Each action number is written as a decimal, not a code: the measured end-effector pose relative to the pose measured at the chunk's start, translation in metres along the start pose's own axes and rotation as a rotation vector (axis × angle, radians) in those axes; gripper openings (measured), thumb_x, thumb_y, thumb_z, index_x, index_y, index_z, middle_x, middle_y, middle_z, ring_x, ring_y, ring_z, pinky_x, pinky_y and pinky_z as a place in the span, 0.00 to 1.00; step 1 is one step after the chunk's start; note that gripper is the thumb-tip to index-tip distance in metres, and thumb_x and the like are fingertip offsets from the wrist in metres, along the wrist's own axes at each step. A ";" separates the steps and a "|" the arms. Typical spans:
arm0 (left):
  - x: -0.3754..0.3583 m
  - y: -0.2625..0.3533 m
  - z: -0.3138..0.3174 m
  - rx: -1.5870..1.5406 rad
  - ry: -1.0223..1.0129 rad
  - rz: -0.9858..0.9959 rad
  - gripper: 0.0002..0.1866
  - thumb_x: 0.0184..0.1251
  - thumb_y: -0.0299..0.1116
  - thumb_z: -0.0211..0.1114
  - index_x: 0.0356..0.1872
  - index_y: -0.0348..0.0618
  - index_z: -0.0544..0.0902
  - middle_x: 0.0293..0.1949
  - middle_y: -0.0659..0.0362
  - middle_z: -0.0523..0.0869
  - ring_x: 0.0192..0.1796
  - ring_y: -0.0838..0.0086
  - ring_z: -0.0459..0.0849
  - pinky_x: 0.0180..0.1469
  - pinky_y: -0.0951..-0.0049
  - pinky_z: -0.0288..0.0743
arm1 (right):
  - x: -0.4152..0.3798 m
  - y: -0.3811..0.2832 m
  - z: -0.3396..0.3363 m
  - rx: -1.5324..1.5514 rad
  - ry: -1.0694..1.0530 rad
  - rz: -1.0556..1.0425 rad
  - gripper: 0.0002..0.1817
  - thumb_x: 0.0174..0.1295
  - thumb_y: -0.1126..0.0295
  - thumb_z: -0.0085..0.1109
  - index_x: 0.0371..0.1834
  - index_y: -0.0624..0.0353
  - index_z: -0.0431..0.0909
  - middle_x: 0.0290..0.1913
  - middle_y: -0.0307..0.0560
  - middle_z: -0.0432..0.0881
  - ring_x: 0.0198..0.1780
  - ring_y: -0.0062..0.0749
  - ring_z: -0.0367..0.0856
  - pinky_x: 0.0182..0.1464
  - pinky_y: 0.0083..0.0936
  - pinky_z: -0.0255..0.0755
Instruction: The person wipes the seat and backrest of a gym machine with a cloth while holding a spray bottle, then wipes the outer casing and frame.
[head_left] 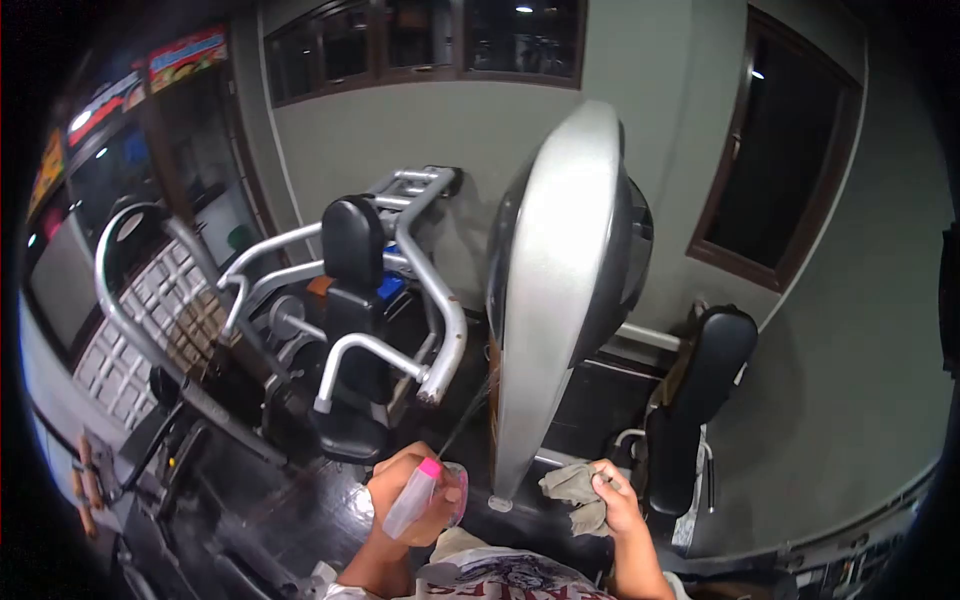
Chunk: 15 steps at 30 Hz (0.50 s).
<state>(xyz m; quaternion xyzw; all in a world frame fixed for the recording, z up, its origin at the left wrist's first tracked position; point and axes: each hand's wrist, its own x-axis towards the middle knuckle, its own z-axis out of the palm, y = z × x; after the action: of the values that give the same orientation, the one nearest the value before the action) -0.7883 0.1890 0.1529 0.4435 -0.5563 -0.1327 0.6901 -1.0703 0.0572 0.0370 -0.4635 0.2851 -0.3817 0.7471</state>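
My left hand (pixel 398 472) is wrapped round a translucent spray bottle (pixel 405 508) with a pink top, low in the middle of the head view. Thin pale streaks reach up from near the bottle toward the tall silver machine column (pixel 565 230). A crumpled grey-green cloth (pixel 573 486) is gripped in my right hand (pixel 620 503), with its loose end hanging down. Both hands are held in front of my body, on either side of the column's lower end. Neither appears to touch the column.
Left of the column is a gym machine with a black padded seat (pixel 350 435) and silver bars (pixel 445 310). Another black backrest (pixel 712 365) stands to the right. Further left is a curved-frame machine (pixel 105 265). Behind are a green-grey wall (pixel 420 130) and a brown-framed window (pixel 780 150).
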 end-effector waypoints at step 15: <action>-0.023 -0.004 0.011 0.138 0.114 0.177 0.09 0.52 0.28 0.75 0.29 0.37 0.81 0.26 0.54 0.83 0.26 0.69 0.83 0.29 0.74 0.76 | -0.004 0.005 0.032 -0.391 -0.158 -0.017 0.10 0.71 0.66 0.63 0.49 0.57 0.79 0.42 0.37 0.82 0.46 0.21 0.78 0.49 0.22 0.73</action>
<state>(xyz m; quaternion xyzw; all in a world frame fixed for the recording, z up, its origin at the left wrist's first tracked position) -0.8048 0.1969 0.1350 0.4458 -0.5609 -0.0070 0.6976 -1.0455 0.0771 0.0462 -0.6305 0.2904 -0.2878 0.6597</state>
